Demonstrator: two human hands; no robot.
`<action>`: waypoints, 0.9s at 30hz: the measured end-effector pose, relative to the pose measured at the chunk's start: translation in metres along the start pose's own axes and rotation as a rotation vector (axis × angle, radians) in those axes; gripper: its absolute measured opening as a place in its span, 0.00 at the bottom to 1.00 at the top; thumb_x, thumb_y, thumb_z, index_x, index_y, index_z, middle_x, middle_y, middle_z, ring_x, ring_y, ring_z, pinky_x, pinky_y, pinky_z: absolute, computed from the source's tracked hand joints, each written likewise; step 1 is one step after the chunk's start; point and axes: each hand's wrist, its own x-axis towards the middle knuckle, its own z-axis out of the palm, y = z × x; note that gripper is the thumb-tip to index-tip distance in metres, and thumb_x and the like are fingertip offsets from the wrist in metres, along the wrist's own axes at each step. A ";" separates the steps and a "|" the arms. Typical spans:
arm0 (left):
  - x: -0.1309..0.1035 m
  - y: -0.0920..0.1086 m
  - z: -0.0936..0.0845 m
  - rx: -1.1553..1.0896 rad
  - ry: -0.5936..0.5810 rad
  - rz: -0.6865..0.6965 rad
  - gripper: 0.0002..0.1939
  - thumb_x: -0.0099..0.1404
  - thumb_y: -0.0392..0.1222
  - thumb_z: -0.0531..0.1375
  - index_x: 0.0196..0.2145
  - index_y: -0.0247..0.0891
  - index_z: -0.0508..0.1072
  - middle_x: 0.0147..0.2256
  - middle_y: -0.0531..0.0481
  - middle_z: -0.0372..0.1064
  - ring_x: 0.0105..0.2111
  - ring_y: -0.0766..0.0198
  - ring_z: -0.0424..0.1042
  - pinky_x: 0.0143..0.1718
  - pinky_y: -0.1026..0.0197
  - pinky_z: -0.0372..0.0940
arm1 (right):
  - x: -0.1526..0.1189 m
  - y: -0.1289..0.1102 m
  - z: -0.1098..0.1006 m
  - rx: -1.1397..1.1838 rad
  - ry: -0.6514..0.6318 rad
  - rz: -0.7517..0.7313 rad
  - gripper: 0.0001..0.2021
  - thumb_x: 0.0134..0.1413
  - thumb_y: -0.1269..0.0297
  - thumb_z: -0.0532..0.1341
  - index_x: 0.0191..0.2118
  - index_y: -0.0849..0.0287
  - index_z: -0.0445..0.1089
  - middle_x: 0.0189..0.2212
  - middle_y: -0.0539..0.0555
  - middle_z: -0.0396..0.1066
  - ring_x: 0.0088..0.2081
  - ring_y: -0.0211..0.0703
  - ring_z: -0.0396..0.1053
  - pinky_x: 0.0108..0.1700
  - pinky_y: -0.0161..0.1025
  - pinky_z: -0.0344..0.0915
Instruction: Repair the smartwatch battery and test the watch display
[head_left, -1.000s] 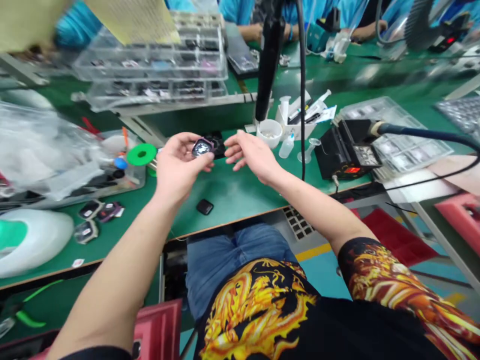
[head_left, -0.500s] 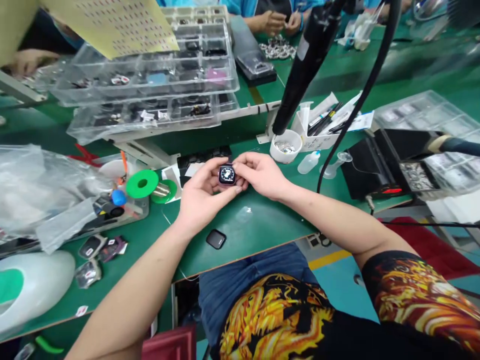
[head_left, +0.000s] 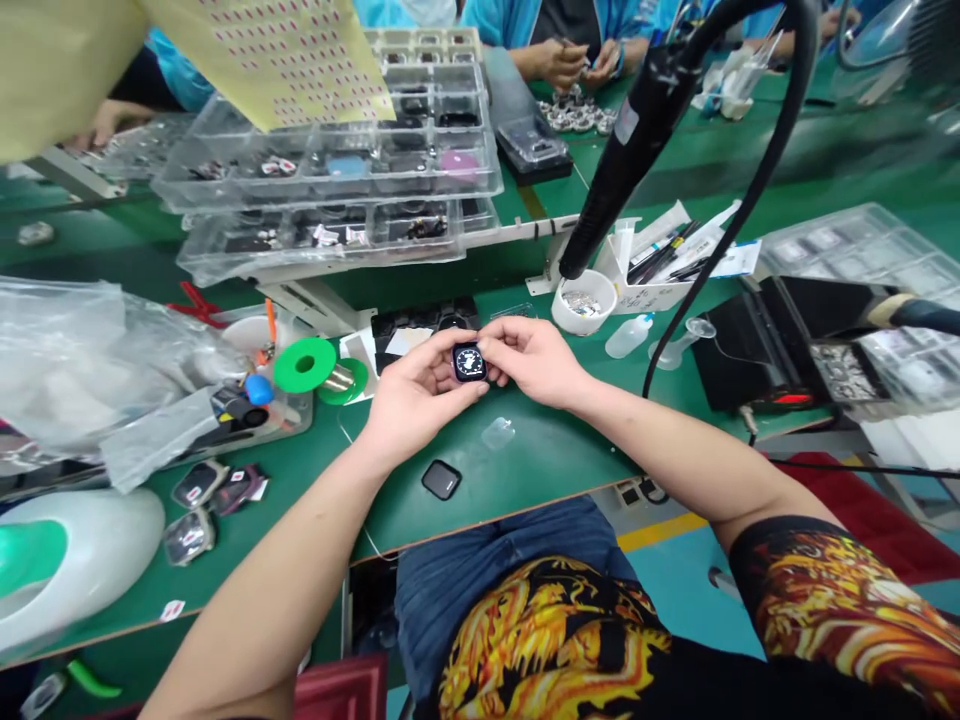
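While the watch is up in two hands: its lit screen looks up at the person, over the green table

Left hand: it cups the watch from the left, with its fingers bent in narrow around the side and its thumb along the near edge, so the watch is held snug

Right hand: it comes to the watch from the right, with thumb and first finger close together by the far right corner; I cannot tell if they pinch it or just touch it

Nearer hand: neither one, as both are at the watch; the left has more of it, and the right has only the right side

Way the watch lies: it looks almost square, so its long way is hard to tell; it sits between the left palm and the right finger tips

Black flat piece: on the table, nearer the body than the watch and a bit to its left

Clear bit of plastic: on the table too, nearer the body than the watch and a bit to its right

Dark tray: just past the watch, a bit to its left

Green spool: well to the left of the watch

White cup: past the watch and to its right, with tiny bits in it
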 end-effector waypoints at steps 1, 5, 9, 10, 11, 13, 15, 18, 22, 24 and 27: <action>0.000 -0.001 0.000 0.005 0.020 0.007 0.32 0.56 0.35 0.80 0.57 0.40 0.81 0.47 0.46 0.82 0.40 0.62 0.84 0.46 0.58 0.83 | -0.001 0.001 0.000 -0.073 0.038 -0.052 0.17 0.69 0.49 0.67 0.46 0.61 0.76 0.31 0.51 0.75 0.30 0.38 0.73 0.30 0.33 0.74; 0.004 -0.006 0.000 -0.013 0.150 0.056 0.33 0.54 0.36 0.80 0.57 0.41 0.80 0.47 0.47 0.82 0.42 0.62 0.83 0.45 0.60 0.82 | -0.009 -0.006 -0.001 -0.576 0.222 -0.528 0.17 0.76 0.54 0.59 0.57 0.58 0.77 0.48 0.60 0.77 0.49 0.50 0.76 0.53 0.51 0.77; 0.007 -0.006 -0.001 -0.032 0.198 0.098 0.33 0.53 0.37 0.81 0.56 0.42 0.80 0.50 0.46 0.81 0.46 0.60 0.82 0.45 0.60 0.82 | -0.015 -0.014 -0.002 -0.864 0.174 -0.756 0.16 0.78 0.56 0.57 0.57 0.54 0.79 0.54 0.63 0.74 0.56 0.57 0.72 0.60 0.59 0.72; 0.007 -0.006 -0.001 -0.026 0.195 0.098 0.33 0.53 0.38 0.81 0.56 0.42 0.79 0.50 0.46 0.81 0.47 0.58 0.82 0.45 0.60 0.82 | -0.016 -0.014 -0.001 -0.869 0.168 -0.749 0.16 0.78 0.56 0.57 0.57 0.54 0.79 0.55 0.63 0.74 0.56 0.57 0.72 0.60 0.59 0.72; 0.007 -0.006 -0.001 -0.019 0.195 0.097 0.33 0.54 0.39 0.81 0.56 0.42 0.79 0.50 0.45 0.80 0.47 0.57 0.82 0.44 0.59 0.82 | -0.016 -0.014 -0.001 -0.861 0.166 -0.729 0.16 0.78 0.56 0.57 0.58 0.54 0.78 0.55 0.63 0.74 0.56 0.57 0.72 0.60 0.59 0.72; 0.006 -0.005 -0.001 -0.006 0.202 0.095 0.33 0.55 0.41 0.80 0.57 0.42 0.78 0.51 0.45 0.80 0.47 0.56 0.82 0.44 0.57 0.82 | -0.015 -0.012 0.000 -0.825 0.165 -0.669 0.18 0.79 0.57 0.55 0.60 0.56 0.77 0.54 0.63 0.75 0.55 0.56 0.73 0.61 0.59 0.73; 0.005 -0.003 0.000 -0.005 0.220 0.087 0.34 0.55 0.41 0.81 0.57 0.42 0.78 0.49 0.45 0.80 0.47 0.56 0.82 0.44 0.58 0.82 | -0.015 -0.009 0.003 -0.772 0.156 -0.614 0.18 0.79 0.58 0.54 0.60 0.58 0.77 0.53 0.63 0.77 0.55 0.55 0.74 0.60 0.57 0.73; 0.005 -0.002 0.000 -0.013 0.229 0.070 0.34 0.54 0.41 0.81 0.57 0.42 0.78 0.48 0.45 0.79 0.47 0.58 0.81 0.43 0.59 0.82 | -0.015 -0.004 0.007 -0.612 0.116 -0.532 0.17 0.79 0.59 0.55 0.58 0.58 0.78 0.52 0.62 0.78 0.54 0.52 0.76 0.60 0.53 0.73; 0.005 -0.003 -0.006 0.024 0.132 0.037 0.32 0.56 0.39 0.79 0.58 0.43 0.79 0.51 0.45 0.79 0.49 0.57 0.81 0.47 0.59 0.81 | -0.013 0.002 0.011 -0.317 0.140 -0.230 0.14 0.75 0.55 0.62 0.53 0.56 0.80 0.47 0.56 0.80 0.46 0.45 0.77 0.50 0.43 0.76; 0.005 -0.004 -0.010 0.090 0.033 0.018 0.30 0.58 0.37 0.77 0.58 0.43 0.79 0.54 0.43 0.78 0.51 0.56 0.80 0.49 0.58 0.79 | -0.011 0.003 0.012 -0.181 0.166 -0.103 0.16 0.71 0.50 0.65 0.52 0.56 0.80 0.44 0.54 0.80 0.41 0.42 0.76 0.43 0.38 0.76; 0.003 -0.004 -0.016 0.182 -0.094 0.000 0.30 0.60 0.35 0.74 0.60 0.44 0.80 0.57 0.43 0.78 0.50 0.55 0.80 0.49 0.56 0.78 | -0.008 0.002 0.010 -0.019 0.123 -0.005 0.21 0.65 0.44 0.69 0.49 0.58 0.80 0.38 0.53 0.79 0.34 0.38 0.74 0.37 0.35 0.74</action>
